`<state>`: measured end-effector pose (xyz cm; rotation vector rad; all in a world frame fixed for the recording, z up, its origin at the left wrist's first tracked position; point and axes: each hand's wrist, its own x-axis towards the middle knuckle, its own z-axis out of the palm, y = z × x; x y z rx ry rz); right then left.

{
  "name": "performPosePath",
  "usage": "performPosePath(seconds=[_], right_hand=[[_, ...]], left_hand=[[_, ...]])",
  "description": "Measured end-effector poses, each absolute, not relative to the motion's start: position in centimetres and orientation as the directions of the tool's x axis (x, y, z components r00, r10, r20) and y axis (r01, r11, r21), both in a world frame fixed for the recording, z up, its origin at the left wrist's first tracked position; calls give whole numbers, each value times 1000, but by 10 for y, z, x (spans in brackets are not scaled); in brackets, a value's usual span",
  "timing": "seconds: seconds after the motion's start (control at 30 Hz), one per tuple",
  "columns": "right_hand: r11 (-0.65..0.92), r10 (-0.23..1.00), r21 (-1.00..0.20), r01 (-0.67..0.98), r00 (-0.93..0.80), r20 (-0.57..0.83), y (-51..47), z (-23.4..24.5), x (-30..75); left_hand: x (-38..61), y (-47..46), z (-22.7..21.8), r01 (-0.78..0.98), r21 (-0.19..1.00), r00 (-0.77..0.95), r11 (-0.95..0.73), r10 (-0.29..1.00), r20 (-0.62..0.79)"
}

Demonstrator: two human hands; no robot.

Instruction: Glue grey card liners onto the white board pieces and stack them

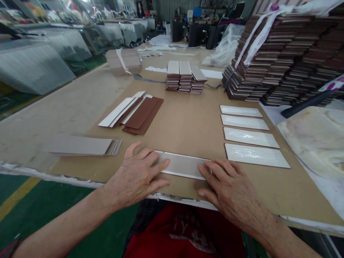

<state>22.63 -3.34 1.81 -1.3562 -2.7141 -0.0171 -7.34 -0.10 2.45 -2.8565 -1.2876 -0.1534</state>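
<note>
A long grey-brown rectangular board with a pale border (182,165) lies flat at the near edge of the cardboard-covered table (188,125). My left hand (137,175) rests palm down on its left end, fingers stretched flat. On the right end lies my right hand (228,190), fingers also flat and pressing on the board. Neither hand holds anything.
Several white glue-wet strips (252,138) lie in a column to the right. Fanned brown and white sheets (134,113) sit mid-left, a grey board stack (80,146) near left. Short stacks (185,77) stand at the back, tall dark stacks (290,57) at right.
</note>
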Motion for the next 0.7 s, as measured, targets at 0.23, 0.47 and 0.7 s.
performPosePath(seconds=[0.23, 0.47, 0.7], right_hand=[[573, 798, -41, 818, -546, 254, -41, 22, 274], [657, 753, -115, 745, -656, 55, -33, 29, 246], [748, 599, 78, 659, -721, 348, -55, 1, 237]], left_hand=[[-82, -1, 15, 728, 61, 668, -682, 727, 158], [-84, 0, 15, 720, 94, 671, -688, 724, 159], [-94, -4, 22, 664, 130, 701, -736, 673, 235]])
